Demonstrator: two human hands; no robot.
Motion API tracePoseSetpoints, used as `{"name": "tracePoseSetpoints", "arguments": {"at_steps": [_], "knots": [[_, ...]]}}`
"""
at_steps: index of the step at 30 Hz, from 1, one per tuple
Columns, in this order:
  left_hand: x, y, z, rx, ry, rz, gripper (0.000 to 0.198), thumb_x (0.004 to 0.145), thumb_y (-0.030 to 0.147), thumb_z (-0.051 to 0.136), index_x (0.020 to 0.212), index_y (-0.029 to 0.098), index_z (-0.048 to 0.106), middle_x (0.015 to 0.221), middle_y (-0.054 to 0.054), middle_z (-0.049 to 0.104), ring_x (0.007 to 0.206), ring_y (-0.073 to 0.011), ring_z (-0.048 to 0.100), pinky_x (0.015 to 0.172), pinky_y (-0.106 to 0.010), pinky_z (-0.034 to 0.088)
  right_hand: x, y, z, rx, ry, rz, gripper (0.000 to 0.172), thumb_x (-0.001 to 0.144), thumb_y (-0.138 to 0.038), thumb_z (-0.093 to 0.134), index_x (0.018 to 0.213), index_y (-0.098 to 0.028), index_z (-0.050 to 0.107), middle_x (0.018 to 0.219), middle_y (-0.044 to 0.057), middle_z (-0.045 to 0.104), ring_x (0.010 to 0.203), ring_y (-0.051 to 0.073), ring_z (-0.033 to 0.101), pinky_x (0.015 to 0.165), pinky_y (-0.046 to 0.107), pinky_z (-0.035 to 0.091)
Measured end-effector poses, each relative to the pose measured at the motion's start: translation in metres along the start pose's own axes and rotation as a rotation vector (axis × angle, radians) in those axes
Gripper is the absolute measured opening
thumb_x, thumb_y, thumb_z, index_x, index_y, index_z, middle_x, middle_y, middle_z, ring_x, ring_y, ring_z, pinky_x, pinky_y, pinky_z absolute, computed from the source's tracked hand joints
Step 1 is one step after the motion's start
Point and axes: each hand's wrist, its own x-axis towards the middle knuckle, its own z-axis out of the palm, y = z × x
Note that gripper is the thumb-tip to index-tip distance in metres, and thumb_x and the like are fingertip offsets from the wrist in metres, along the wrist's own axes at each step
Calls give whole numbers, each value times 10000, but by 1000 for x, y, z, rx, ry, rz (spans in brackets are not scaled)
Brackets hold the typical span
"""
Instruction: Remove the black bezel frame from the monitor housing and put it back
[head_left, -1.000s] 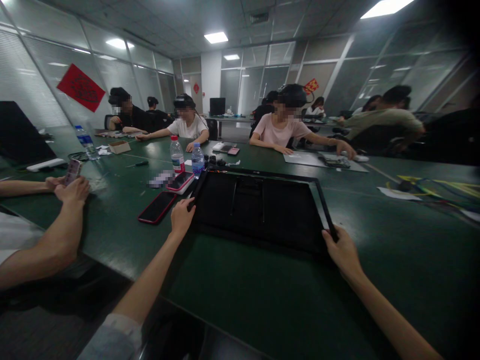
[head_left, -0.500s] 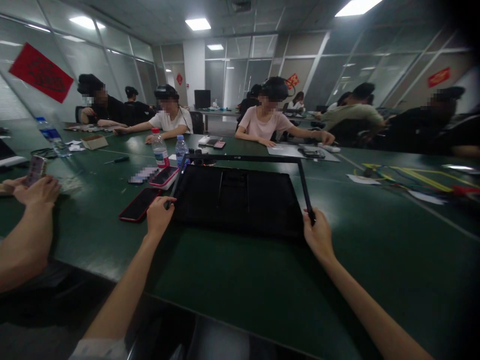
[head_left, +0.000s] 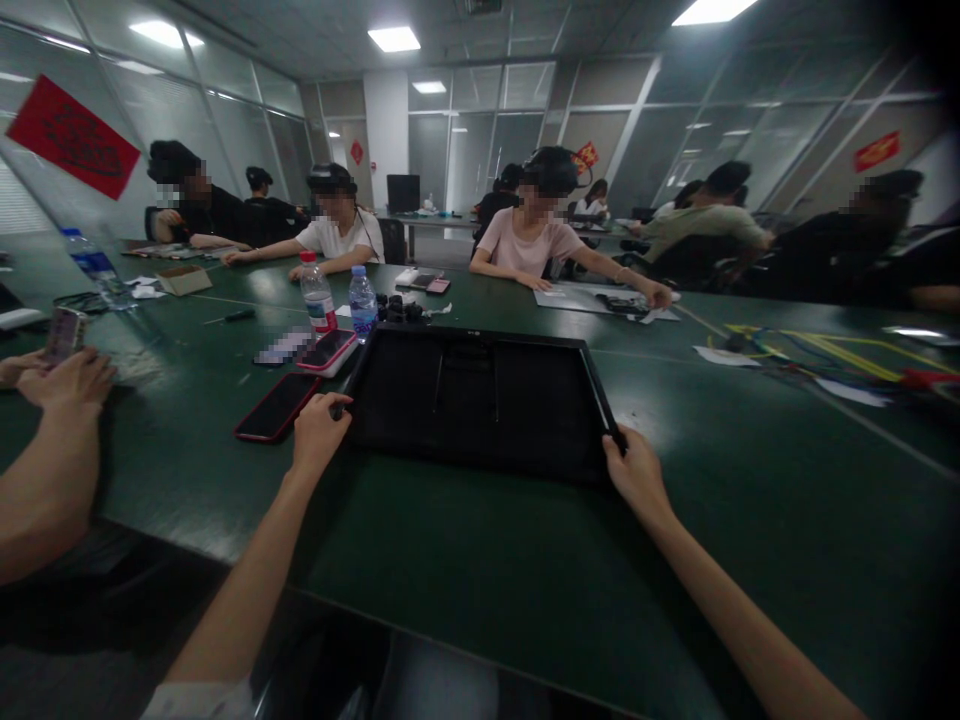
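A large flat black monitor panel (head_left: 480, 405) lies on the green table (head_left: 525, 560) in front of me, with a thin black frame (head_left: 596, 385) sitting around its edges. My left hand (head_left: 319, 430) is closed on the frame's near left corner. My right hand (head_left: 636, 470) is closed on the frame's near right corner. Both arms reach straight out from the table's near edge.
A red-cased phone (head_left: 276, 408) lies just left of the panel, with another phone (head_left: 328, 350) and two water bottles (head_left: 363, 303) behind it. A neighbour's hand (head_left: 60, 375) holds a phone at far left. Several people sit across the table. Yellow cables (head_left: 825, 360) lie at right.
The frame's far side was raised above the panel; it has come down and now sits flush on the panel. Both hands kept their hold on the near corners.
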Motion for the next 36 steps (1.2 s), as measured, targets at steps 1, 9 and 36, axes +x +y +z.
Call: {"name": "tracePoseSetpoints", "arguments": {"at_steps": [1, 9, 36], "knots": [[0, -1, 1, -3, 4, -3, 305, 805, 186, 645, 1083, 258, 747, 1106, -47, 715, 1015, -228, 702, 936, -350, 538, 0, 0, 0, -5, -15, 13, 483, 882, -422, 442, 1214, -136, 644, 1151, 182, 668, 1084, 328, 624, 1011, 508, 485], [2, -4, 7, -26, 25, -34, 372, 930, 277, 610, 1275, 152, 673, 1210, -129, 734, 1077, -254, 711, 978, -375, 530, 8, 11, 8, -9, -70, 90, 570, 817, -445, 468, 1250, -118, 641, 1156, 193, 688, 1045, 358, 660, 998, 535, 500], [1, -4, 12, 1, 7, -65, 365, 958, 356, 566, 1227, 171, 730, 1179, -130, 760, 1051, -262, 722, 953, -360, 524, 32, 6, 17, 153, -40, 40, 547, 875, -473, 490, 1303, -169, 645, 1254, 149, 686, 1139, 320, 647, 1032, 510, 487]]}}
